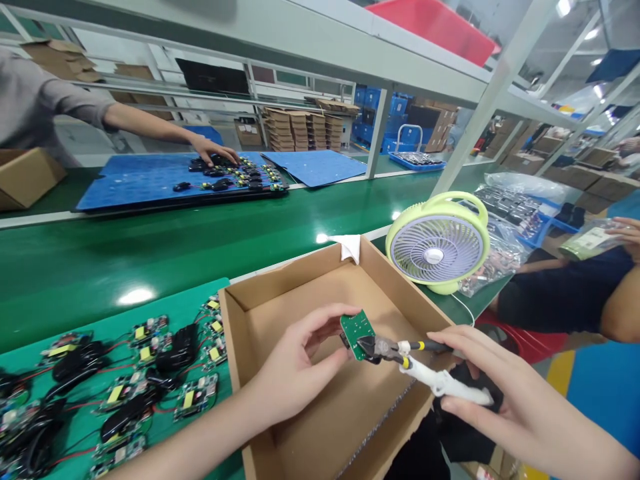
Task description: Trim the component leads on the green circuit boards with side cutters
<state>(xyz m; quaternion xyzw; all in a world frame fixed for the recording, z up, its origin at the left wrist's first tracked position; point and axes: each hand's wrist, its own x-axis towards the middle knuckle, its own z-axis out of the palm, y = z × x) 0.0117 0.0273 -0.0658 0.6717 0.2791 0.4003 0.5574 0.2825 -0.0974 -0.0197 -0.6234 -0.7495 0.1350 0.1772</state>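
your left hand (pixel 295 360) pinches the green board (pixel 356 331) | your right hand (pixel 525 400) grips the cutters (pixel 389 348) | sloppy angle beside your left hand could gouge the green board, tbh

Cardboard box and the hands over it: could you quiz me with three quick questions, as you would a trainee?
1. True or false: the left hand holds the green circuit board above the cardboard box.
2. Fill in: the right hand holds the pliers by their ____.
3. The fan has an outer frame that is: (A) red, (B) yellow-green, (C) black.

Key: 1 true; 2 handles; 3 B.
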